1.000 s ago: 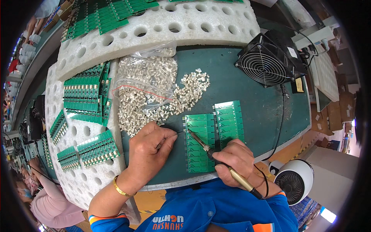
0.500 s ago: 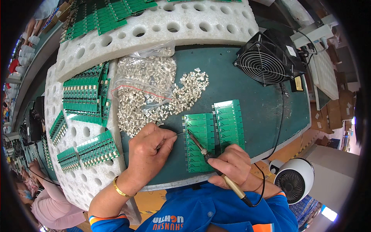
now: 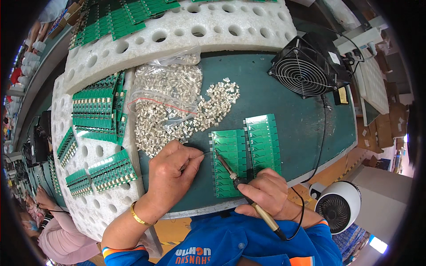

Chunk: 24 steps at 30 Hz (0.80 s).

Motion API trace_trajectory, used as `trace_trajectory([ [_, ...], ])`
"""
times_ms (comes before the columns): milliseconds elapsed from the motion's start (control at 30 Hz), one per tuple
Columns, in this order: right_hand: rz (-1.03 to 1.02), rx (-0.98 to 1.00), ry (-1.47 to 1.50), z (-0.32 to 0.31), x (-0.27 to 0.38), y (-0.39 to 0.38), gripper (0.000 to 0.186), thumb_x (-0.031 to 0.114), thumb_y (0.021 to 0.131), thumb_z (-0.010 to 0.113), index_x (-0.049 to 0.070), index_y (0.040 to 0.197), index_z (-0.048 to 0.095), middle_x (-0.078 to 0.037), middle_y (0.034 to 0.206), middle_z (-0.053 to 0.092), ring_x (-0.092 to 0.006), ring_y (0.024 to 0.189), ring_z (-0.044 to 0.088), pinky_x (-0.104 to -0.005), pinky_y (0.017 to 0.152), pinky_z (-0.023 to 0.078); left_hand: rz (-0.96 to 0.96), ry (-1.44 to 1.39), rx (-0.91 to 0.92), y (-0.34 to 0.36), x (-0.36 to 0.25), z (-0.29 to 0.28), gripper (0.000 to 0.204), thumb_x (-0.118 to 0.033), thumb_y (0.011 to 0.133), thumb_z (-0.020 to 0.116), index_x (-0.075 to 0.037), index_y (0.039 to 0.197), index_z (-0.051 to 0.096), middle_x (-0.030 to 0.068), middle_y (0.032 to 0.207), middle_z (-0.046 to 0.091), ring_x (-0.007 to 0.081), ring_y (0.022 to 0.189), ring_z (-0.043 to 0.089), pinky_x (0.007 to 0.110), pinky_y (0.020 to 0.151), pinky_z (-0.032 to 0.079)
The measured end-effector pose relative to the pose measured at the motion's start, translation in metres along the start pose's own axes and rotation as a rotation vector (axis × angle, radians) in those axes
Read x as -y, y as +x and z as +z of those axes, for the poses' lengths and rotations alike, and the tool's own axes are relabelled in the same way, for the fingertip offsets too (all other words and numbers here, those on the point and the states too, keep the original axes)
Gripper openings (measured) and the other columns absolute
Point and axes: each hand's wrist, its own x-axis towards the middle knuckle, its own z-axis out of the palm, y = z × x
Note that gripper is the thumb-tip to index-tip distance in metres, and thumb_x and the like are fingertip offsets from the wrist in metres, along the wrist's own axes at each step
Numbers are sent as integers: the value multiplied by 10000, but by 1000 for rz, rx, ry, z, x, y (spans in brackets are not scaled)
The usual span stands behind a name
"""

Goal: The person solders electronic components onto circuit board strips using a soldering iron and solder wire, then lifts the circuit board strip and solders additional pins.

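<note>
— Left hand (image 3: 175,166): holding what?

— Pinching a thin wire (image 3: 208,153) between thumb and forefinger, with the other fingers curled in; pointing it right, toward the pins along the left edge of a green board (image 3: 237,155).

— And the right hand (image 3: 266,195)?

— Grasping a soldering iron (image 3: 238,181) round the grip and gold-coloured handle, with the tip angled up and left, over the same edge, near the end of the wire. (Touching a pin or just above one? Cannot tell at this size.)

— Where to find that board?

— Flat on the dark green worktop (image 3: 306,128), in front of the hands, just left of a second board (image 3: 262,142).

— And round about?

— Beyond the left hand, a heap of small whitish connectors (image 3: 217,102), beside a clear plastic bag (image 3: 166,84) full of more. Farther left, white foam (image 3: 92,155) with round holes, bearing finished-looking strips of boards (image 3: 111,170). At the upper right, a black fan (image 3: 304,71) with a round wire guard.
</note>
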Motion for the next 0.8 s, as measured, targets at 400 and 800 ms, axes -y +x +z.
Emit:
trace_trajectory([
  [400, -10, -3, -10, 1, 0, -2, 452, 411, 821, 791, 38, 1059, 702, -32, 704, 578, -203, 578, 577, -319, 551, 452, 48, 46, 14, 1, 0, -2, 113, 34, 789, 763, -33, 875, 734, 81, 752, 617, 188, 604, 616, 311, 533, 479],
  [800, -21, 20, -18, -14, 1, -3, 411, 358, 851, 780, 33, 1084, 686, -37, 711, 582, -207, 590, 573, -333, 562, 454, -23, 15, -11, 0, -4, -4, 112, 25, 781, 781, -44, 849, 726, 38, 699, 574, 141, 607, 537, 284, 556, 432],
])
